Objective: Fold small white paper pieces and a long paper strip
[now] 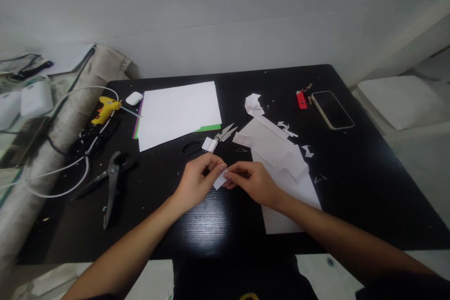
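A small piece of white paper point(220, 181) is pinched between my two hands above the black table. My left hand point(198, 176) grips its left edge between thumb and fingers. From the other side my right hand point(251, 179) holds it the same way, with the fingertips of both hands almost touching. Just beyond my hands lie scissors point(225, 134), blades pointing away to the right, with a small folded white paper point(210, 144) by their handles. To the right of my hands, cut paper pieces point(270, 140) overlap on a larger white sheet point(281, 220).
A stack of white and coloured sheets point(179, 112) lies at the back left. Left of it are a yellow glue gun point(106, 109), a white earbud case point(134, 98) and pliers point(112, 173). A red lighter point(301, 100) and a phone point(332, 110) rest at the right, near crumpled paper point(253, 104).
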Available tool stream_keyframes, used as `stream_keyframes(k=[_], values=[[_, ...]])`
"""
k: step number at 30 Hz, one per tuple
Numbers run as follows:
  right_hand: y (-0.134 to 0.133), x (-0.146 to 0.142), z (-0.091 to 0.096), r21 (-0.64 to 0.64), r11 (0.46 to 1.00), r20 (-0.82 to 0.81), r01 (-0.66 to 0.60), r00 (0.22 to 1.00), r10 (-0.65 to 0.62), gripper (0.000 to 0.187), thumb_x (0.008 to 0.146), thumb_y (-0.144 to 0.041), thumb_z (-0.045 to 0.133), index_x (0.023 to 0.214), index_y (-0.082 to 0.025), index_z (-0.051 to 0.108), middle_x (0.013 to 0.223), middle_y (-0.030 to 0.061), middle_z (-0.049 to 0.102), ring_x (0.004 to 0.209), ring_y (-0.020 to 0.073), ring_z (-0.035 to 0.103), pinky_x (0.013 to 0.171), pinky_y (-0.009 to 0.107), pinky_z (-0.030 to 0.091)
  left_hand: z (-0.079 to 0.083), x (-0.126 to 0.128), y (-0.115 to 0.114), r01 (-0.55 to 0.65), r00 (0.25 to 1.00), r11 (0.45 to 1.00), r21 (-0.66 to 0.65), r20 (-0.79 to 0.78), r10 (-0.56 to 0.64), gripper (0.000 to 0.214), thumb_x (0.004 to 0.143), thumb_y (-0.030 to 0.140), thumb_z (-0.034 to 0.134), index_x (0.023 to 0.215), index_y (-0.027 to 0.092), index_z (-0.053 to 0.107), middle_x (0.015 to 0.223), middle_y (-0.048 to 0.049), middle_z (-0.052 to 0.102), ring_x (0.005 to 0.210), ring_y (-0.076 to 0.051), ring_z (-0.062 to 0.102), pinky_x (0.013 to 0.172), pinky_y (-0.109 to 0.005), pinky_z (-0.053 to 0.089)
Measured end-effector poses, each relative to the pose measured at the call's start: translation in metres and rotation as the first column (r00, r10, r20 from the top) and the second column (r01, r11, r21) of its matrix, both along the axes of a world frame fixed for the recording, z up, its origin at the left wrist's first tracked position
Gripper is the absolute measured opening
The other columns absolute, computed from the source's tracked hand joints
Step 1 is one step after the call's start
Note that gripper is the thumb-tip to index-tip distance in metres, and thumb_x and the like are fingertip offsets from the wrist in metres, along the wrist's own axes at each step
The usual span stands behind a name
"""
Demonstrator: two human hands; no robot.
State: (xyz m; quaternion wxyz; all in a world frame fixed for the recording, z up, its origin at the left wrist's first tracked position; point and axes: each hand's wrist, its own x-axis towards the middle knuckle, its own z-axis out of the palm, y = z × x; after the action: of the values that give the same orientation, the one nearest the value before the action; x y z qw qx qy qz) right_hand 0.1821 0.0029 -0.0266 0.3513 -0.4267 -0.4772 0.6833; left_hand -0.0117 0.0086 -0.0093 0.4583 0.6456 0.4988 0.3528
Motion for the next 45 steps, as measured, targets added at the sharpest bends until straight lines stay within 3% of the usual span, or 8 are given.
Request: stream_keyframes(k=[6,10,15,22,31,37,41,45], values=[[0.002,0.000,0.003,-0.006,0.999,-0.051,0.040,0.998,-0.040,0.031,0.086,-0.045,0.081,0.100,-0.018,0.077,0.085,0.0051,0.078,0.074,0.0197,0.078,0.075,0.036,0.067,0.001,-0.002,0.003,-0.044,0.998,0.996,-0.082,0.035,0.047,0.024,0.096,0.039,0.067,0.088,0.017,0.070,0.071,0.0007,0.063,0.064,-0.013,0.055,0.059,-0.024,0.042],[0.005,0.002,0.004,-0.030,0.996,-0.109,0.089,0.990,-0.092,0.030,0.087,-0.042,0.081,0.106,-0.021,0.072,0.077,0.0004,0.075,0.068,0.0173,0.075,0.071,0.034,0.066,0.001,-0.005,0.005,-0.014,0.997,0.992,-0.123,0.077,0.024,0.023,0.101,0.034,0.055,0.105,0.018,0.072,0.084,-0.0019,0.069,0.072,-0.015,0.061,0.067,-0.027,0.049],[0.010,0.004,0.003,-0.166,0.983,-0.194,0.084,0.974,-0.116,0.026,0.085,-0.043,0.081,0.099,-0.021,0.076,0.089,0.0027,0.076,0.079,0.0185,0.075,0.071,0.033,0.067,0.000,-0.005,0.005,0.089,0.970,0.982,-0.166,0.240,-0.048,0.030,0.092,0.017,0.054,0.119,0.019,0.068,0.096,-0.0042,0.073,0.076,-0.016,0.067,0.069,-0.028,0.055],[0.012,0.006,0.003,-0.321,0.947,-0.313,0.025,0.941,-0.131,0.022,0.080,-0.024,0.073,0.100,-0.018,0.079,0.089,0.0054,0.078,0.075,0.0187,0.076,0.069,0.032,0.065,0.006,-0.002,0.005,0.082,0.970,0.982,-0.172,0.241,-0.039,0.030,0.086,0.014,0.059,0.114,0.017,0.068,0.088,-0.0024,0.071,0.074,-0.015,0.066,0.065,-0.026,0.055],[0.011,0.005,0.004,-0.254,0.967,-0.263,0.024,0.960,-0.093,0.023,0.082,-0.025,0.075,0.103,-0.021,0.080,0.101,0.0040,0.076,0.084,0.0178,0.073,0.074,0.031,0.066,0.005,-0.006,0.002,0.090,0.988,0.984,-0.152,0.138,-0.069,0.020,0.092,0.023,0.062,0.111,0.017,0.068,0.084,-0.0024,0.069,0.073,-0.016,0.062,0.068,-0.027,0.050],[0.009,0.002,0.002,-0.152,0.982,-0.161,0.109,0.978,-0.133,0.031,0.074,-0.034,0.090,0.098,-0.022,0.075,0.095,0.0022,0.073,0.088,0.0210,0.071,0.071,0.035,0.066,0.001,-0.003,0.001,-0.008,1.000,0.997,-0.075,-0.012,0.007,0.025,0.097,0.040,0.064,0.084,0.018,0.066,0.069,-0.0001,0.063,0.063,-0.014,0.057,0.060,-0.026,0.044],[0.009,0.003,0.002,-0.051,0.986,-0.086,0.161,0.983,-0.165,0.031,0.076,-0.033,0.088,0.100,-0.022,0.073,0.096,0.0032,0.074,0.092,0.0207,0.071,0.078,0.035,0.064,-0.001,-0.003,0.002,-0.017,1.000,0.994,-0.111,0.021,0.020,0.031,0.099,0.042,0.063,0.080,0.018,0.061,0.068,-0.0005,0.067,0.064,-0.015,0.062,0.065,-0.027,0.048],[0.009,0.003,0.003,-0.045,0.987,-0.073,0.152,0.985,-0.155,0.034,0.073,-0.032,0.090,0.100,-0.022,0.071,0.101,0.0039,0.076,0.096,0.0209,0.073,0.093,0.038,0.060,-0.004,-0.002,0.002,-0.008,0.994,0.992,-0.129,0.110,0.023,0.021,0.099,0.037,0.065,0.091,0.019,0.061,0.070,0.0008,0.069,0.066,-0.014,0.066,0.069,-0.026,0.051]])
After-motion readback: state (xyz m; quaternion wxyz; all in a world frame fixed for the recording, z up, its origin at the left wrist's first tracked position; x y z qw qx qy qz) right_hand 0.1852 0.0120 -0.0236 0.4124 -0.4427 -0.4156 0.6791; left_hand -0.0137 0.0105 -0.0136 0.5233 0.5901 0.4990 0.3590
